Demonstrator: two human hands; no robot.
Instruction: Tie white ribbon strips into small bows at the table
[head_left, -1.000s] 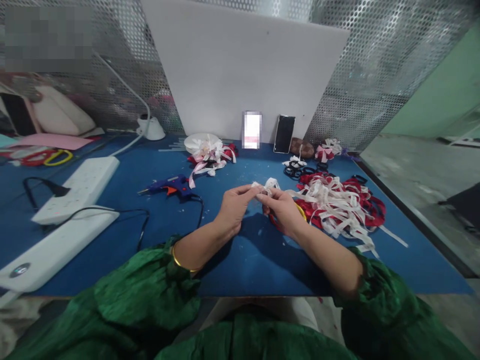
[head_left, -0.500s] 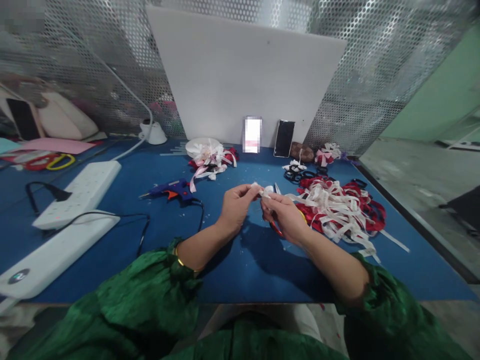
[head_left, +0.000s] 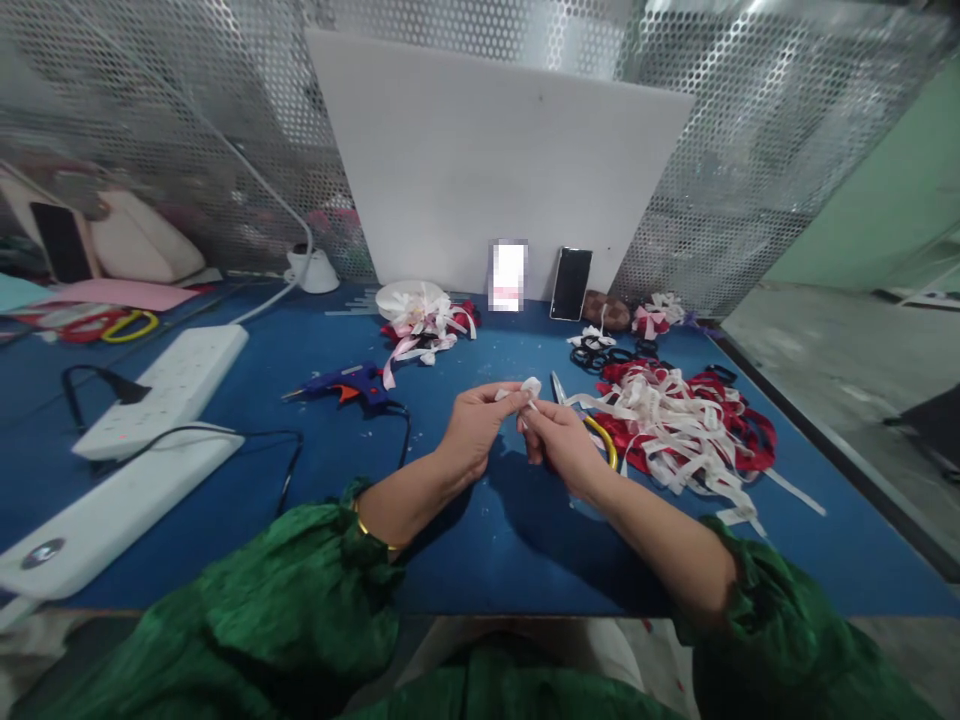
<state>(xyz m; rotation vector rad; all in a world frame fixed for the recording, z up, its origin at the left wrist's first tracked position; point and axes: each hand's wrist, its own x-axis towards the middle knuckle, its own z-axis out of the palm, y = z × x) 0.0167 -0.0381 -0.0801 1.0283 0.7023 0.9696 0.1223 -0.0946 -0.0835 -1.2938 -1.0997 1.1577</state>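
A small piece of white ribbon (head_left: 531, 387) is pinched between my two hands over the middle of the blue table. My left hand (head_left: 480, 425) grips it from the left, thumb and fingers closed. My right hand (head_left: 562, 437) is closed on the same ribbon from the right; its fingers partly hide the lower end. Just beyond the right hand lie scissors (head_left: 609, 440) with a yellow-edged handle, partly covered by that hand. To the right spreads a tangled heap of white and red ribbon strips (head_left: 667, 420).
A blue glue gun (head_left: 349, 385) lies left of my hands, its cord trailing to white power strips (head_left: 169, 380). Finished-looking ribbon bows (head_left: 427, 325) pile by a white dish. Black hair ties (head_left: 600, 352), a dark phone (head_left: 571, 284) and a lit phone (head_left: 508, 275) are at the back.
Both hands stay together at the middle. The white ribbon is now turned more upright between the fingers, and more of the scissors shows beside my right hand. The view has shifted slightly.
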